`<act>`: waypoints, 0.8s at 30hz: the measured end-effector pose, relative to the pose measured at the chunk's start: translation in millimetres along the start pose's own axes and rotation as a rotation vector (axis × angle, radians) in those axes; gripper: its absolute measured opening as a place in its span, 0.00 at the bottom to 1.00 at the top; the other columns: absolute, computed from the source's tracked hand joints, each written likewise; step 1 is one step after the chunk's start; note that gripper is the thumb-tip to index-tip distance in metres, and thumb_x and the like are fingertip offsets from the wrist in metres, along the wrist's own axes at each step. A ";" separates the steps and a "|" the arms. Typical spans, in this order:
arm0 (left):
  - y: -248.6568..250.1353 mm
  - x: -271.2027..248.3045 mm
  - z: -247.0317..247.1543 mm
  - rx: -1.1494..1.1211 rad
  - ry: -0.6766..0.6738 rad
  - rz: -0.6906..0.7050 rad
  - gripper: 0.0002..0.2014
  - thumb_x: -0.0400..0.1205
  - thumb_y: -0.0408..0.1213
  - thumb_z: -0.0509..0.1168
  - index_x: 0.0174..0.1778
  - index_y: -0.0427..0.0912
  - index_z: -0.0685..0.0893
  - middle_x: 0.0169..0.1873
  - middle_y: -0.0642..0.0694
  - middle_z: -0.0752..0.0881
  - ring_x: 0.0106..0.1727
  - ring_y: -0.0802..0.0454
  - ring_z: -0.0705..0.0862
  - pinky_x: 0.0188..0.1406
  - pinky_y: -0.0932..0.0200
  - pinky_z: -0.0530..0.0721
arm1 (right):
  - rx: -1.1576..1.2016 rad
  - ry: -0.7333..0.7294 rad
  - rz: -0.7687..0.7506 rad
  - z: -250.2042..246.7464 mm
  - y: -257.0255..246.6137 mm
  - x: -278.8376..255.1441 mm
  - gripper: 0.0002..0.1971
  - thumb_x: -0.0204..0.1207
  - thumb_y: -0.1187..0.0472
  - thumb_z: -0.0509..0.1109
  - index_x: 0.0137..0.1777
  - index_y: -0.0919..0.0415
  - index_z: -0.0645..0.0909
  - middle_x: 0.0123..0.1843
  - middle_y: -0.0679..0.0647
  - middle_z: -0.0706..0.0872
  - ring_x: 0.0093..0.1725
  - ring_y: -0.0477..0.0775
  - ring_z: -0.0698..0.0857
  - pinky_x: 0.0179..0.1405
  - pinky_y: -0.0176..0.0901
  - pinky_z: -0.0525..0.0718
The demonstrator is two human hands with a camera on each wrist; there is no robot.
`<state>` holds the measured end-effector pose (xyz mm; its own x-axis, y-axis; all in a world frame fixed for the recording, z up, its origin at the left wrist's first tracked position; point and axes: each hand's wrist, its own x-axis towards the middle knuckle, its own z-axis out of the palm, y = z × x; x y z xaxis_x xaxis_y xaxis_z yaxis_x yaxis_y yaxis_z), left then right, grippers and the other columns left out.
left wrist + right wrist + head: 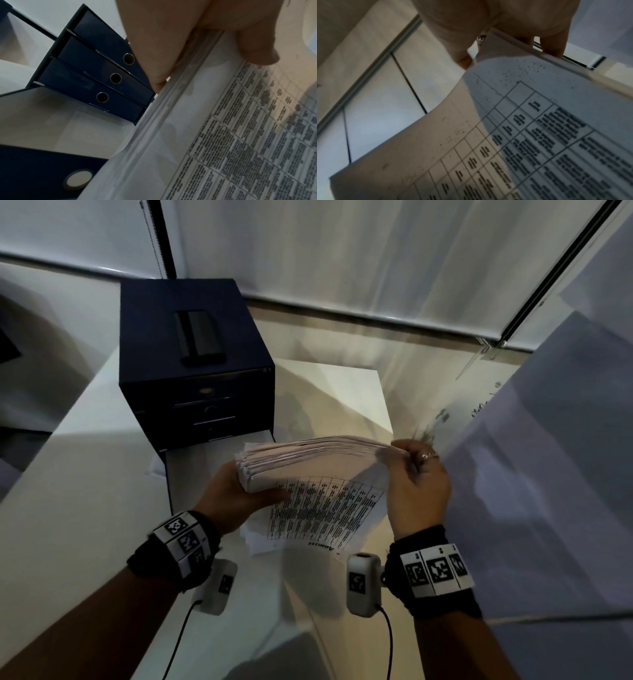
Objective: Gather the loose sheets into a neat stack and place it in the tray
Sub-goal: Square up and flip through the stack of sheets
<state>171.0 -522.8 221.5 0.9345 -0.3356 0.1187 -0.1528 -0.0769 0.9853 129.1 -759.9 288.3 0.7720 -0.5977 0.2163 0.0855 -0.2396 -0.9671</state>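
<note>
Stack of sheets (pixel 310 470): held in the air above the white desk (pixel 85 508), gripped at one end by the left hand (pixel 236 494), pinched at the other by the right hand (pixel 419 484); printed table faces the wrists. Pulled-out tray (pixel 205 463): directly behind the stack, partly hidden by it. Dark drawer cabinet (pixel 191 337): beyond, a phone (pixel 200 337) laid on top. Blinds (pixel 342 251): farthest.

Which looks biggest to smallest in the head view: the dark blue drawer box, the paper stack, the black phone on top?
1. Dark blue drawer box
2. White printed paper stack, though nearer the camera
3. Black phone
</note>
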 end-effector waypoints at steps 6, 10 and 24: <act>-5.3 2.5 -4.2 0.005 -0.029 -0.028 0.25 0.68 0.42 0.81 0.58 0.69 0.85 0.60 0.56 0.89 0.63 0.56 0.86 0.66 0.45 0.84 | -0.001 -0.006 -0.045 4.0 0.7 -0.1 0.10 0.78 0.64 0.72 0.55 0.51 0.80 0.43 0.44 0.87 0.40 0.33 0.86 0.41 0.23 0.81; -5.8 4.4 -5.8 0.010 -0.066 -0.008 0.24 0.72 0.34 0.78 0.60 0.64 0.86 0.60 0.56 0.89 0.63 0.57 0.86 0.66 0.54 0.84 | 0.021 0.054 -0.049 3.8 2.2 3.3 0.12 0.81 0.70 0.63 0.58 0.53 0.77 0.43 0.42 0.84 0.38 0.30 0.83 0.39 0.24 0.79; -6.4 5.9 -1.4 0.052 -0.041 0.070 0.25 0.72 0.40 0.79 0.66 0.43 0.84 0.59 0.50 0.89 0.62 0.56 0.87 0.63 0.56 0.85 | -0.032 0.118 0.033 6.8 7.1 12.9 0.10 0.79 0.64 0.67 0.40 0.49 0.83 0.38 0.45 0.86 0.40 0.40 0.85 0.39 0.31 0.79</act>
<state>177.9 -523.0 216.0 0.9072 -0.3797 0.1812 -0.2351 -0.1003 0.9668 144.0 -764.1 283.3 0.6941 -0.6913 0.2008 0.0399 -0.2415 -0.9696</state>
